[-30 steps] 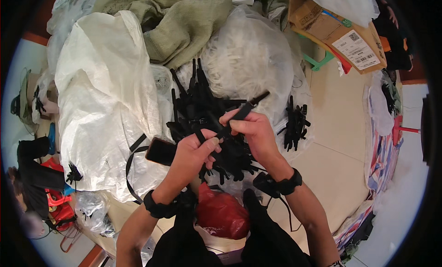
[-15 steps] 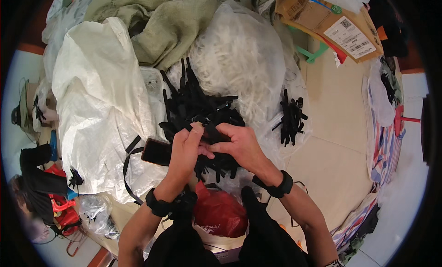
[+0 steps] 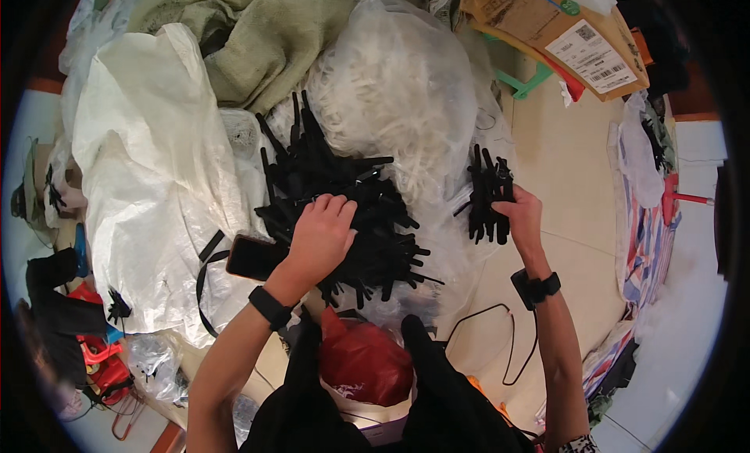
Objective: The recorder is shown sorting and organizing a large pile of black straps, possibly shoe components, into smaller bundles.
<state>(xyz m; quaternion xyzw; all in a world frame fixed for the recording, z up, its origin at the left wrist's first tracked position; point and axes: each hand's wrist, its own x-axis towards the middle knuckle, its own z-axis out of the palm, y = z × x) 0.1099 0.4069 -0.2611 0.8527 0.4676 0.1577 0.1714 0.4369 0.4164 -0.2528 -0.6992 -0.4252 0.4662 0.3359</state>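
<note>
A large heap of black webbing straps (image 3: 375,254), some with small shiny buckles, lies in front of me on clear plastic. My left hand (image 3: 324,228) rests on the heap's near-left part, fingers curled down into it. What its fingertips grip is hidden among the straps. To the right is a smaller pile of black straps (image 3: 486,189). My right hand (image 3: 522,214) is at this pile's right edge, thumb and fingers closed on a black strap there. A dark phone (image 3: 254,257) lies just left of the heap, beside a loose black strap (image 3: 201,285).
A white woven sack (image 3: 148,187) lies on the left. Behind the heap stands a clear bag of whitish strips (image 3: 398,93), near green-grey sacking (image 3: 273,46). A cardboard box (image 3: 547,31) sits at the back right. A red plastic bag (image 3: 366,363) is between my legs.
My hands were together over the heap, handling a black strap. The right hand has moved right to the smaller pile; the left has come down onto the heap. The view has shifted slightly.
</note>
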